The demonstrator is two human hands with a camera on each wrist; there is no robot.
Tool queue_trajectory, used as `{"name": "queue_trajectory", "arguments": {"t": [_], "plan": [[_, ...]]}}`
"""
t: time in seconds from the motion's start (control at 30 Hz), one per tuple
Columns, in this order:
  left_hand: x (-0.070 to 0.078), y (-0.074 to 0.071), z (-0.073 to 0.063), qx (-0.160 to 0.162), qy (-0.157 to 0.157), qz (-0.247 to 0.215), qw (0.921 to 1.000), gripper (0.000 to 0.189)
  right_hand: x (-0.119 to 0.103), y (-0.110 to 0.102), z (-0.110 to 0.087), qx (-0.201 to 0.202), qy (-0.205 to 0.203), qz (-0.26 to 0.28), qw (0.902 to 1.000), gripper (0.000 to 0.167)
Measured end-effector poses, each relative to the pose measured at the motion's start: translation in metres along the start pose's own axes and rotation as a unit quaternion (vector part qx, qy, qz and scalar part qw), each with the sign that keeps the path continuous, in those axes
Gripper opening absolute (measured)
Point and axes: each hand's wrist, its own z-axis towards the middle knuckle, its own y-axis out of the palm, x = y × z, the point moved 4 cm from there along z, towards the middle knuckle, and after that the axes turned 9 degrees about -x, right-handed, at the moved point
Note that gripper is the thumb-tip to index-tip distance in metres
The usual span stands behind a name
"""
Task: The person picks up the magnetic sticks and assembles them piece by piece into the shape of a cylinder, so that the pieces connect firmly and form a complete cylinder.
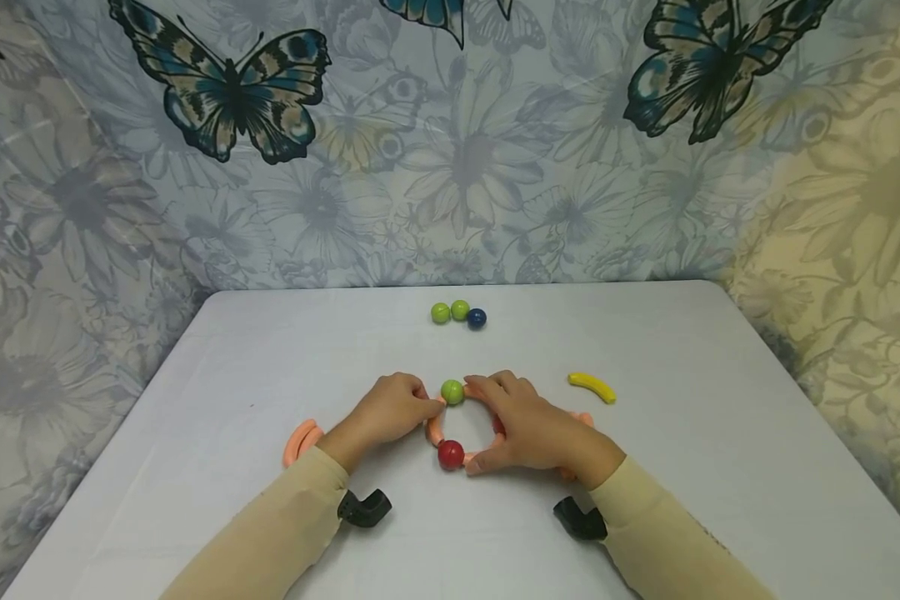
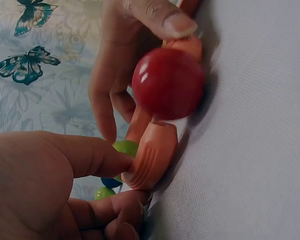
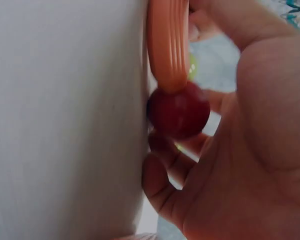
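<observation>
Orange curved pieces and balls form a ring on the table between the two hands. My left hand (image 1: 393, 404) pinches the left orange curved piece (image 2: 152, 157) between thumb and fingers. A red ball (image 1: 451, 455) sits at the ring's near side, and a green ball (image 1: 452, 392) at its far side. Spanning the ring's right side, my right hand (image 1: 528, 421) holds it with the thumb on the near orange curved piece (image 3: 169, 45) and fingertips by the far one. Another red ball (image 3: 179, 110) lies inside that grasp, mostly hidden from the head view.
Two green balls (image 1: 440, 312) and a dark blue ball (image 1: 477, 318) lie near the table's far edge. A yellow curved piece (image 1: 592, 387) is at the right. More orange pieces (image 1: 300, 442) lie beside the left wrist, others behind the right hand. Black devices (image 1: 366, 508) sit at both wrists.
</observation>
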Motion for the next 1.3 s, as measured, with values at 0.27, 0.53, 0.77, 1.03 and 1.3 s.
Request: {"name": "queue_trajectory", "arguments": {"t": [0.27,0.53,0.77,1.03,1.3], "plan": [[0.0,0.0,0.0,-0.002,0.005,0.012,0.9999,0.032,0.0,-0.002,-0.001,0.008,0.002,0.006,1.0,0.115],[-0.008,-0.008,-0.002,0.012,-0.021,0.013,0.9996,0.032,0.013,-0.016,0.001,0.032,0.032,0.093,0.9947,0.085],[-0.012,-0.013,-0.002,0.009,-0.025,0.008,0.9996,0.031,0.013,-0.011,0.005,0.008,0.018,0.047,0.9987,0.08],[-0.02,-0.016,0.0,0.011,-0.012,0.007,0.9998,0.033,0.01,-0.011,0.005,0.014,0.016,0.022,0.9995,0.08],[-0.02,-0.016,0.0,0.006,-0.004,0.005,1.0,0.034,0.009,-0.011,0.003,0.022,0.017,0.023,0.9994,0.076]]}}
